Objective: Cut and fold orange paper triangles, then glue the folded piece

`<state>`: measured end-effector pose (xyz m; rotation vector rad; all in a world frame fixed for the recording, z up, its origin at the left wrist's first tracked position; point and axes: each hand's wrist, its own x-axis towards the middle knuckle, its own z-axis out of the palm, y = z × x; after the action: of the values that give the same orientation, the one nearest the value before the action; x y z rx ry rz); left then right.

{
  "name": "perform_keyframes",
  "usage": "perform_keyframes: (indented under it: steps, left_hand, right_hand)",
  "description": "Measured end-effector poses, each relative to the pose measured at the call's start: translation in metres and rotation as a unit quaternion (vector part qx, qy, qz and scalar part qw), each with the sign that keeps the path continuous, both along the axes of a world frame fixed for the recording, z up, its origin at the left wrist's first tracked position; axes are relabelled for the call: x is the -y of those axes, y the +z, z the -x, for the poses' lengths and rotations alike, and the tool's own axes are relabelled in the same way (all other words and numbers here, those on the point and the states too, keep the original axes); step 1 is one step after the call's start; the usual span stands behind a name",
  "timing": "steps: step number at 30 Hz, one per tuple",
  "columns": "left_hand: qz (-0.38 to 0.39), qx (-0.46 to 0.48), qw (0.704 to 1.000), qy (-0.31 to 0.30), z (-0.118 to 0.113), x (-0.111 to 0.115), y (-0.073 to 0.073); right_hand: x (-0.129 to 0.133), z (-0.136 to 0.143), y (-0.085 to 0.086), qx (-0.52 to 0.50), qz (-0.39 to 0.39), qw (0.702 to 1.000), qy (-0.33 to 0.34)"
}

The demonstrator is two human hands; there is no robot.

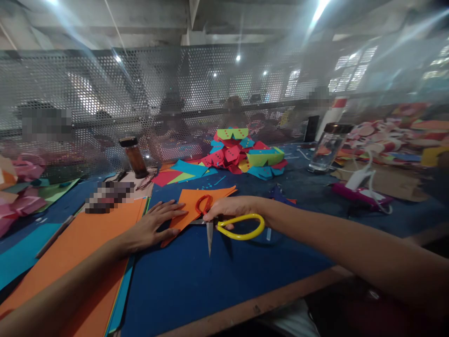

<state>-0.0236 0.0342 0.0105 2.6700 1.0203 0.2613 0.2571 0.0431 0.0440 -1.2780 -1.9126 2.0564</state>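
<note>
My left hand lies with its fingers spread on the left edge of a folded orange paper. In my right hand is a pair of scissors with one yellow and one red handle. Their blades stand apart, one pointing toward me and the other leftward at the paper's lower edge. The right fingers are wrapped near the pivot, above the blue table. A stack of large orange sheets lies under my left forearm, with blue sheets beneath it.
Cut colored paper shapes are piled at the back middle. A dark-lidded brown bottle stands left of them, a clear bottle right. A purple-and-white device with a cable lies at the right. Behind the table rises a perforated metal screen.
</note>
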Motion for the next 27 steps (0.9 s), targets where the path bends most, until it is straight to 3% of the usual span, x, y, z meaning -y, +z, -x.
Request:
perform_keyframes:
  steps: [27]
  left_hand:
    - [-0.009,-0.011,1.0,-0.009,0.0006,-0.0026,-0.0039]
  right_hand:
    - [0.002,0.0047,-0.0028,-0.005,-0.002,1.0,0.027]
